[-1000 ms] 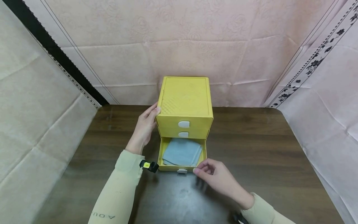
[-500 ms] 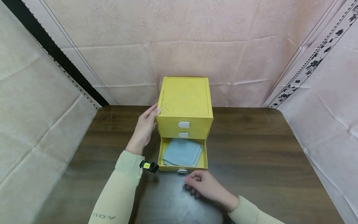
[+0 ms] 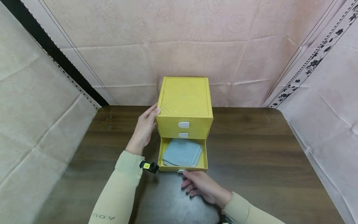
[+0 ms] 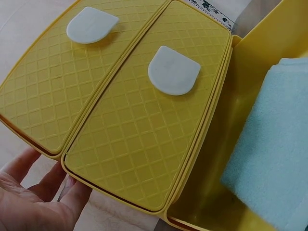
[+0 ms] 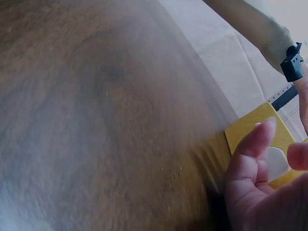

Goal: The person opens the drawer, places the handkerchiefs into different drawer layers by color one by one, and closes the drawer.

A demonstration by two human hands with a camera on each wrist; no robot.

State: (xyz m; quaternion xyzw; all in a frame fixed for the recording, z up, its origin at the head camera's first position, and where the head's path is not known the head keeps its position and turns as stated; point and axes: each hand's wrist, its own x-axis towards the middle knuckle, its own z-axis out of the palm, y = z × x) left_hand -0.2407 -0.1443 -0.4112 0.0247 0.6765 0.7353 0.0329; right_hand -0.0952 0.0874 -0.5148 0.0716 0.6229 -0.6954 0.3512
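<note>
A yellow drawer cabinet (image 3: 184,96) with white handles stands at the table's back edge. Its bottom drawer (image 3: 205,155) is pulled out, and a folded light blue towel (image 3: 182,152) lies inside. My left hand (image 3: 144,126) rests against the cabinet's left side, fingers stretched along it and thumb near the front top corner. Just in front of the drawer, my right hand (image 3: 202,186) has its fingers spread and a fingertip at the drawer's white handle (image 5: 276,163). In the right wrist view, that handle shows between the digits.
The dark wooden table (image 3: 251,161) spreads around the cabinet. Behind it hangs a pale patterned cloth (image 3: 181,56), with more cloth at both sides. The upper two drawers are closed, their white handles (image 4: 174,71) facing front.
My right hand has moved left from the drawer's front right corner to the handle, and its fingers have spread. My left hand, the drawer and the towel have stayed in place.
</note>
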